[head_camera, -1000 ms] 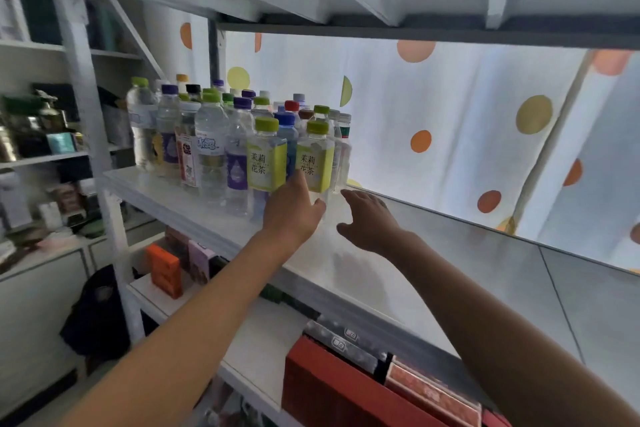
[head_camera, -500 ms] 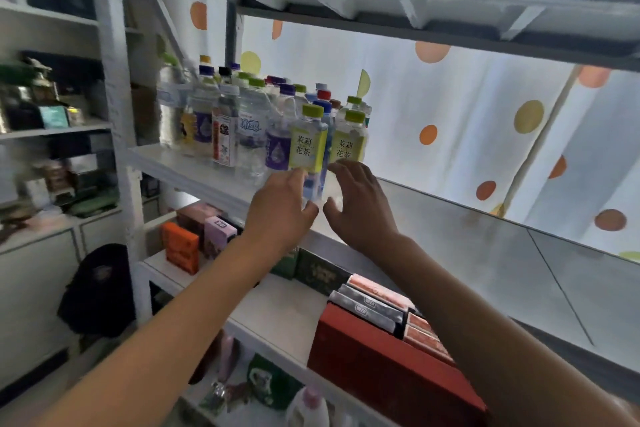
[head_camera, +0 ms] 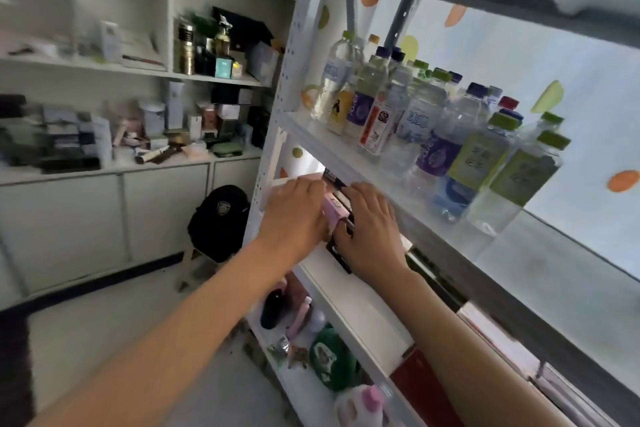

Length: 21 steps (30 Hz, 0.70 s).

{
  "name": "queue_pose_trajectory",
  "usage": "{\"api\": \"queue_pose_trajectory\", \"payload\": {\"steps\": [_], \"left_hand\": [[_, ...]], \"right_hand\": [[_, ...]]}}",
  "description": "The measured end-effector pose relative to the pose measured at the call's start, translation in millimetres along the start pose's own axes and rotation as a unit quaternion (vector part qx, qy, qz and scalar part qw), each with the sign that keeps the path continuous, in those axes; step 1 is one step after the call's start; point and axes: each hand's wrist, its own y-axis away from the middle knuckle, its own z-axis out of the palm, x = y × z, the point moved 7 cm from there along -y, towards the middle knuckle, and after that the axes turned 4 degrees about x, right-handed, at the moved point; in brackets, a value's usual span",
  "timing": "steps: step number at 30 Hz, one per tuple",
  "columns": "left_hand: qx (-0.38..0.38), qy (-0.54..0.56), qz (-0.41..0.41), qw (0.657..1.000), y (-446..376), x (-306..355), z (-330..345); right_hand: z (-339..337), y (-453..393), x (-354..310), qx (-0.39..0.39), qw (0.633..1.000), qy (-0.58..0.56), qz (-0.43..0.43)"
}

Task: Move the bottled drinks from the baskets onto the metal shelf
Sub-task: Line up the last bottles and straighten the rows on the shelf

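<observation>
my left hand (head_camera: 294, 215) lay with fingers loosely straight, holding nothing, beside a pink box (head_camera: 334, 210). my right hand (head_camera: 372, 229) was spread flat just past it, empty too. the bottled drinks (head_camera: 433, 135) stood above on the metal shelf (head_camera: 346, 152).

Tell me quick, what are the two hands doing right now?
Left hand: open, fingers flat, holding nothing, next to a pink box.
Right hand: open, fingers flat, holding nothing.

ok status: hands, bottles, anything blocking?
Left hand and right hand both empty, fingers flat, below the bottle tier by a pink box. Bottles upright on metal shelf. Nothing blocking; baskets not in view.
</observation>
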Motion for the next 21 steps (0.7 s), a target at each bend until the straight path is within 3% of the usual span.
{"api": "queue_pose_trajectory", "payload": {"steps": [11,21], "left_hand": [[-0.035,0.012,-0.215,0.976,39,-126,31],[-0.053,-0.043,-0.31,0.948,70,-209,75]], "right_hand": [[140,-41,-28,-0.097,0.99,-0.09,-0.055],[271,-27,-52,-0.211,0.961,-0.144,-0.104]]}}
